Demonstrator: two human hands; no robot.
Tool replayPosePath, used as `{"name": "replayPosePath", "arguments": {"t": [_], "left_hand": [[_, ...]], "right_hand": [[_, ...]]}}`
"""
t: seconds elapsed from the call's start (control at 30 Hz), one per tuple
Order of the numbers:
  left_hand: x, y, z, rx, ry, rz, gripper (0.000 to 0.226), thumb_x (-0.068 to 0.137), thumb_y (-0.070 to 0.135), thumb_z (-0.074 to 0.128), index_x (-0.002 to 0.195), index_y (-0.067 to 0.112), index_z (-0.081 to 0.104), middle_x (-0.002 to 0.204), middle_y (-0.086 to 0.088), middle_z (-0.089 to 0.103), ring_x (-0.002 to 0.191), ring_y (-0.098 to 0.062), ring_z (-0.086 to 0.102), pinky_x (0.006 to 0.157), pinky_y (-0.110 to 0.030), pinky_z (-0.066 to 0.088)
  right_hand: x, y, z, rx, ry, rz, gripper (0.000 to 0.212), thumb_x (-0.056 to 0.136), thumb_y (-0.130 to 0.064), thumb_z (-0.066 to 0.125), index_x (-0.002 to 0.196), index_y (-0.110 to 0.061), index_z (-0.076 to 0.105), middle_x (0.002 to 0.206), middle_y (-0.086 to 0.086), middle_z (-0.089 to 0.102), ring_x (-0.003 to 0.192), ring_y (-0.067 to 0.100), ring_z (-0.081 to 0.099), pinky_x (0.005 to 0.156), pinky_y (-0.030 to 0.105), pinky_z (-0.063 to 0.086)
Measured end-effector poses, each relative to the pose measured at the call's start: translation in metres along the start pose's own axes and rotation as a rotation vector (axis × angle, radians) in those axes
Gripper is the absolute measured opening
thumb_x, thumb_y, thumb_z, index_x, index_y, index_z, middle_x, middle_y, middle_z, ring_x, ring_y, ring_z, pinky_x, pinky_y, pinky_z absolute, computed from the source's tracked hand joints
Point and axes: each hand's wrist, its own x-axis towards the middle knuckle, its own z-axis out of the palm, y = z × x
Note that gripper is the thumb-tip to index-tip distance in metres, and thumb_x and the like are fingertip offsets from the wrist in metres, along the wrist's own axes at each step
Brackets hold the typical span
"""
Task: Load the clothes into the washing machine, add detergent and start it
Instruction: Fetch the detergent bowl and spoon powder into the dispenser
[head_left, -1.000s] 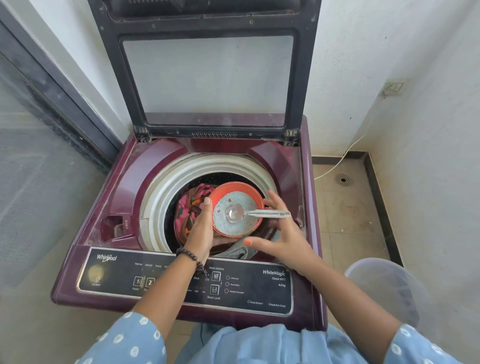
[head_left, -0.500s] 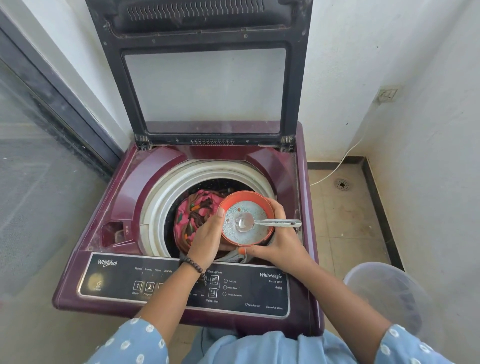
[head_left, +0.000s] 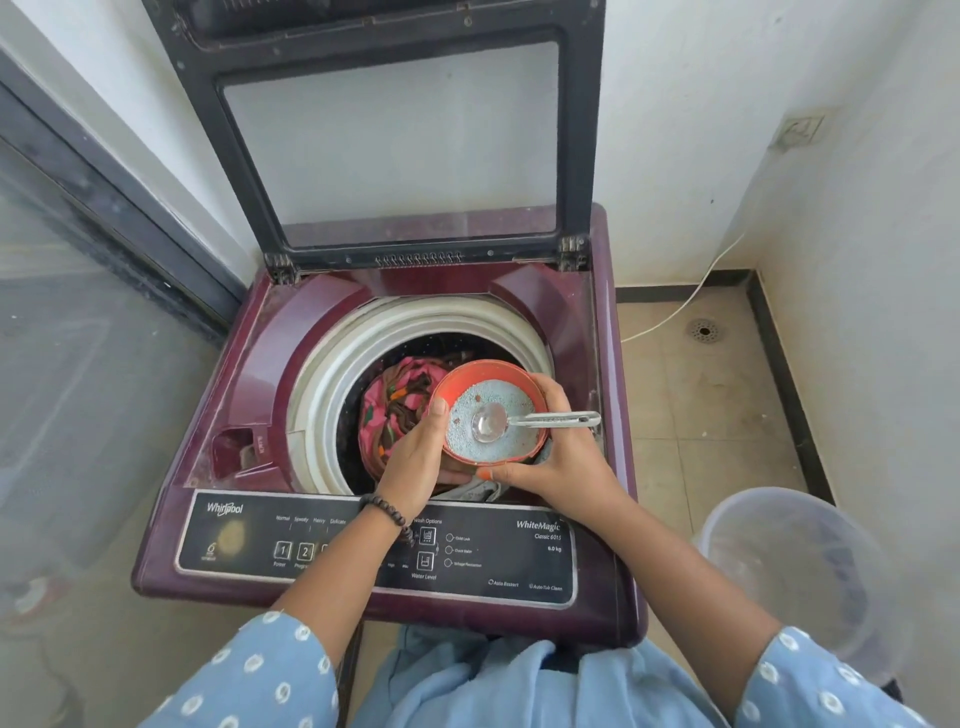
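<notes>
I see the maroon washing machine (head_left: 218, 415) with its lid (head_left: 389, 140) standing upright. The clothes (head_left: 395, 410) lie inside the drum. A clear bucket (head_left: 800, 577) stands on the floor at the right. Above the drum, my left hand (head_left: 415, 462) and right hand (head_left: 556, 457) both grip the orange detergent bowl (head_left: 467, 379); a spoon (head_left: 550, 420) rests in the powder.

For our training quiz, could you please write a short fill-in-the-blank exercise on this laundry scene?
1. The orange bowl of detergent powder is held over the open ____.
2. A metal spoon lies in the bowl with its handle over the ____ hand.
3. The machine's lid stands ____.
4. The left hand wears a beaded ____.

Missing words: drum; right; open; bracelet
</notes>
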Motion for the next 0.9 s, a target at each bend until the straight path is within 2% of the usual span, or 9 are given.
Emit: {"name": "replayPosePath", "arguments": {"t": [0.1, 0.23, 0.3, 0.37, 0.43, 0.53, 0.67, 0.77, 0.9], "left_hand": [[0.005, -0.01, 0.0, -0.046, -0.015, 0.0, 0.092, 0.077, 0.088, 0.031, 0.142, 0.026, 0.048, 0.13, -0.003, 0.06, 0.103, -0.027, 0.071, 0.086, -0.051, 0.058], [0.001, -0.006, 0.0, -0.081, -0.021, 0.017, 0.08, 0.084, 0.072, 0.029, 0.141, 0.02, 0.048, 0.126, -0.012, 0.064, 0.094, -0.025, 0.073, 0.079, -0.049, 0.06], [0.001, -0.007, -0.001, -0.095, -0.015, 0.009, 0.083, 0.085, 0.078, 0.03, 0.143, 0.02, 0.047, 0.13, -0.012, 0.062, 0.095, -0.024, 0.073, 0.08, -0.049, 0.06], [0.002, -0.012, -0.003, -0.074, -0.01, 0.017, 0.086, 0.084, 0.081, 0.029, 0.145, 0.023, 0.044, 0.137, -0.008, 0.058, 0.104, -0.022, 0.07, 0.082, -0.047, 0.06], [0.001, -0.013, -0.004, -0.039, -0.008, 0.046, 0.083, 0.086, 0.079, 0.025, 0.147, 0.025, 0.041, 0.142, 0.0, 0.052, 0.12, -0.019, 0.06, 0.097, -0.045, 0.054], [-0.001, -0.01, -0.004, 0.009, 0.013, 0.133, 0.076, 0.092, 0.068, 0.019, 0.15, 0.023, 0.033, 0.152, 0.007, 0.037, 0.14, -0.005, 0.031, 0.117, -0.025, 0.023], [-0.001, -0.012, -0.006, 0.036, -0.01, 0.257, 0.095, 0.08, 0.085, 0.014, 0.152, 0.024, 0.027, 0.148, 0.018, 0.031, 0.135, 0.008, 0.024, 0.097, 0.007, 0.016], [0.0, -0.013, -0.006, 0.02, -0.031, 0.295, 0.105, 0.066, 0.097, 0.014, 0.148, 0.031, 0.024, 0.144, 0.025, 0.026, 0.132, 0.019, 0.022, 0.095, 0.01, 0.014], [-0.003, -0.01, -0.006, 0.011, -0.066, 0.312, 0.092, 0.077, 0.088, 0.014, 0.148, 0.029, 0.023, 0.151, 0.018, 0.025, 0.134, 0.018, 0.017, 0.096, 0.01, 0.012]], "right_hand": [[-0.001, 0.002, 0.001, 0.013, -0.016, 0.027, 0.093, 0.063, -0.022, 0.093, 0.133, -0.037, 0.033, 0.125, -0.024, 0.051, 0.116, -0.019, 0.046, 0.093, 0.001, 0.035], [-0.002, 0.004, 0.004, 0.008, -0.023, 0.042, 0.092, 0.064, -0.021, 0.092, 0.132, -0.039, 0.032, 0.124, -0.028, 0.049, 0.114, -0.021, 0.045, 0.091, 0.0, 0.035], [-0.002, 0.005, 0.006, 0.004, -0.02, 0.046, 0.092, 0.064, -0.02, 0.092, 0.129, -0.042, 0.03, 0.123, -0.031, 0.047, 0.112, -0.024, 0.043, 0.09, -0.001, 0.035], [-0.002, 0.003, 0.009, -0.005, -0.016, 0.045, 0.093, 0.064, -0.023, 0.092, 0.13, -0.042, 0.029, 0.123, -0.033, 0.046, 0.111, -0.026, 0.042, 0.09, -0.002, 0.034], [-0.002, 0.001, 0.012, -0.026, -0.009, 0.048, 0.096, 0.063, -0.028, 0.092, 0.132, -0.041, 0.027, 0.123, -0.034, 0.044, 0.112, -0.027, 0.041, 0.091, -0.002, 0.034], [-0.004, -0.002, 0.015, -0.032, 0.004, 0.058, 0.103, 0.06, -0.033, 0.093, 0.139, -0.034, 0.027, 0.127, -0.029, 0.045, 0.115, -0.02, 0.043, 0.094, -0.001, 0.032], [-0.007, -0.007, 0.017, -0.031, 0.025, 0.075, 0.111, 0.059, -0.033, 0.093, 0.146, -0.029, 0.023, 0.132, -0.029, 0.042, 0.12, -0.021, 0.039, 0.099, 0.002, 0.032], [-0.008, -0.011, 0.019, -0.047, 0.042, 0.073, 0.114, 0.059, -0.037, 0.093, 0.147, -0.028, 0.021, 0.139, -0.02, 0.042, 0.128, -0.01, 0.039, 0.11, 0.015, 0.033], [-0.018, -0.019, 0.019, -0.043, 0.059, 0.063, 0.127, 0.055, -0.046, 0.091, 0.151, -0.03, 0.01, 0.149, -0.013, 0.034, 0.139, 0.0, 0.032, 0.116, 0.023, 0.029]]}}
